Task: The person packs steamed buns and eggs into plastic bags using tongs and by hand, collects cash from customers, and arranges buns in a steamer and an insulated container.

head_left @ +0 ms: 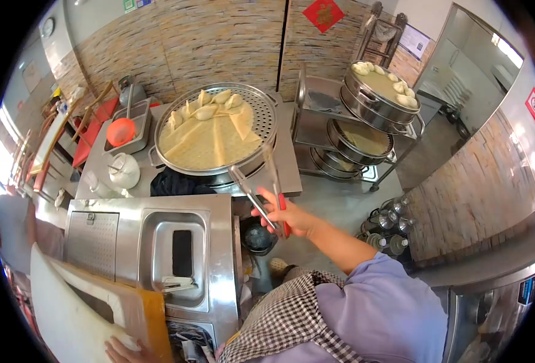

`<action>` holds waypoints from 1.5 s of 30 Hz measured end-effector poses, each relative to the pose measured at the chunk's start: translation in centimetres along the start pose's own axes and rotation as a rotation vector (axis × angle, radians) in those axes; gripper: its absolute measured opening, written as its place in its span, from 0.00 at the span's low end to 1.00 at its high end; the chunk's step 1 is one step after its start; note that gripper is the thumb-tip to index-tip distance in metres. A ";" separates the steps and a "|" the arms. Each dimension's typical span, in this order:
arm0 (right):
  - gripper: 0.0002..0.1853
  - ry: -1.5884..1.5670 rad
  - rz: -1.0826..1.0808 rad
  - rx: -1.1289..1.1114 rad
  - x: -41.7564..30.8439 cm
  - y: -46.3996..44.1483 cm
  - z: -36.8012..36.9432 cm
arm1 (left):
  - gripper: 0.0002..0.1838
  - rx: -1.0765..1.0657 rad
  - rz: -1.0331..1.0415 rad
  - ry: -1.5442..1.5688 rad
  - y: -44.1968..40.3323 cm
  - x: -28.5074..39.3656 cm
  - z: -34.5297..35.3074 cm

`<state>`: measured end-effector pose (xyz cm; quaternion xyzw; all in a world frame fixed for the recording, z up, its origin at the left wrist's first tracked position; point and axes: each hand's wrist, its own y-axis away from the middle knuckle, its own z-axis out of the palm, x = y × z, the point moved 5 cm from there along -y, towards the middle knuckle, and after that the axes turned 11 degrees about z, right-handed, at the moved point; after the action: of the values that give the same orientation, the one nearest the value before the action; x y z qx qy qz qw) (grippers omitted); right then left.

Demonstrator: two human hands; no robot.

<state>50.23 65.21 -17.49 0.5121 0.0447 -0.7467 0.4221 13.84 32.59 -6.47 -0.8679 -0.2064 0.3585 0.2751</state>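
Right fingers (268, 197) clamped round slim steel tongs (251, 195), red-handled, arms spread in V.

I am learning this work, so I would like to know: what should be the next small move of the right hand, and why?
Probably reach the right hand forward, bringing the tongs toward the dumplings on the large steamer: the tongs are open, nothing shows gripped between them, and the dumplings sit toward the steamer's far side, beyond the tongs.
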 end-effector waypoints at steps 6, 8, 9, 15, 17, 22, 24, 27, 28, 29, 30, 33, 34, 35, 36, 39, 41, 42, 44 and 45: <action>0.44 0.153 0.115 0.027 1.8 0.5 -2.2 | 0.32 0.029 -0.018 -0.081 -0.4 1.0 -0.6; 0.41 0.183 0.072 0.000 0.9 1.3 -3.3 | 0.33 0.026 -0.045 -0.155 -0.3 1.6 -0.4; 0.40 0.223 0.042 0.014 0.6 1.6 -4.6 | 0.33 0.022 -0.061 -0.211 -0.2 1.8 -0.1; 0.32 0.363 0.143 0.107 -0.4 4.4 -18.4 | 0.44 -0.057 -0.364 -0.010 0.3 7.5 -0.2; 0.28 0.356 0.038 0.202 -3.0 6.1 -23.0 | 0.43 0.084 -0.278 0.125 -2.4 14.2 -3.6; 0.23 0.431 -0.088 0.378 -9.0 9.5 -32.7 | 0.39 -0.030 -0.143 0.435 -9.4 27.8 -5.9; 0.26 0.416 -0.071 0.465 -11.7 11.3 -35.3 | 0.38 0.017 -0.113 0.483 -11.6 31.1 -6.6; 0.31 0.456 -0.216 0.571 -13.3 11.9 -39.9 | 0.32 0.143 -0.076 0.479 -16.1 35.5 -8.6; 0.32 0.546 -0.253 0.662 -12.9 12.6 -41.9 | 0.30 0.134 -0.051 0.553 -16.6 36.0 -7.0; 0.34 0.633 -0.280 0.757 -14.0 13.9 -42.8 | 0.30 0.119 -0.019 0.627 -16.8 36.6 -4.4; 0.35 0.719 -0.302 0.849 -14.9 15.2 -43.4 | 0.33 0.101 0.015 0.697 -16.8 37.2 -2.1; 0.40 0.739 -0.295 0.967 -16.7 19.5 -46.7 | 0.31 0.098 0.037 0.852 -20.5 42.2 0.6; 0.40 0.851 -0.233 1.041 -19.0 21.9 -46.3 | 0.30 0.094 0.017 0.986 -21.9 44.3 0.6; 0.38 1.003 -0.124 1.121 -21.3 24.2 -46.4 | 0.29 0.109 0.034 0.965 -23.5 46.2 -0.5; 0.38 1.021 -0.167 1.206 -22.2 26.3 -48.1 | 0.29 0.151 0.066 1.020 -24.5 47.9 -0.9; 0.40 1.196 -0.032 1.438 -26.4 32.9 -53.8 | 0.30 0.151 0.179 1.027 -26.7 51.6 -3.6; 0.39 1.287 -0.066 1.573 -29.0 36.4 -57.6 | 0.30 0.134 0.216 1.000 -26.9 53.6 -4.4; 0.39 1.261 -0.052 1.582 -30.3 37.7 -59.6 | 0.29 0.123 0.198 1.001 -26.8 54.4 -4.6; 0.39 1.278 0.096 1.590 -33.1 38.4 -63.0 | 0.29 0.093 0.156 1.001 -26.2 56.1 -4.9; 0.40 1.326 0.148 1.565 -34.0 38.2 -64.6 | 0.29 0.086 0.118 1.040 -26.0 57.2 -5.3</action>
<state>127.10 92.91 -6.65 0.9545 -0.2621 -0.1060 -0.0944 51.13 82.47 -16.20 -0.9293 0.0218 -0.0968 0.3559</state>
